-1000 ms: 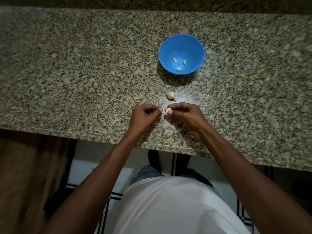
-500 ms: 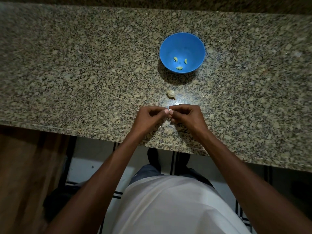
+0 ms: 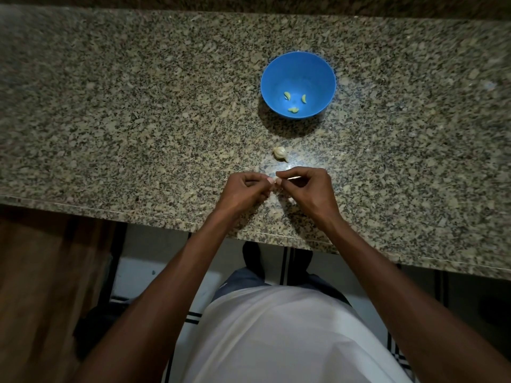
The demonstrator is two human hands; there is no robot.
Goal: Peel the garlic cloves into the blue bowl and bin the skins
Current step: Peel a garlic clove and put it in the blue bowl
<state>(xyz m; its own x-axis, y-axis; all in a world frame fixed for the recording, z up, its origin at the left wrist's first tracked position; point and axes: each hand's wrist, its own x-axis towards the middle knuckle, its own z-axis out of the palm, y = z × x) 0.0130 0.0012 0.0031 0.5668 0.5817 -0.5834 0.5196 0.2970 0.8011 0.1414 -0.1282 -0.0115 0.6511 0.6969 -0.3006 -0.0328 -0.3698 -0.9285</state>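
Observation:
A blue bowl [image 3: 298, 76] stands on the granite counter with three peeled cloves [image 3: 293, 109] in its bottom. Nearer to me a small piece of unpeeled garlic [image 3: 279, 152] lies on the stone. My left hand [image 3: 243, 190] and my right hand [image 3: 305, 187] meet just above the counter's front part, fingertips together, pinching a small pale garlic clove [image 3: 275, 181] between them. Most of that clove is hidden by my fingers. A thin pale sliver [image 3: 293, 177] shows at my right thumb.
The speckled granite counter [image 3: 138, 106] stretches wide to both sides; its front edge [image 3: 154, 217] runs just under my wrists. Below it are a tiled floor and a wooden panel [image 3: 41, 286] at the left. No bin is in view.
My hands have stayed together on the clove, with the fingertips shifting slightly as they work at it. The bowl and the loose garlic have not moved.

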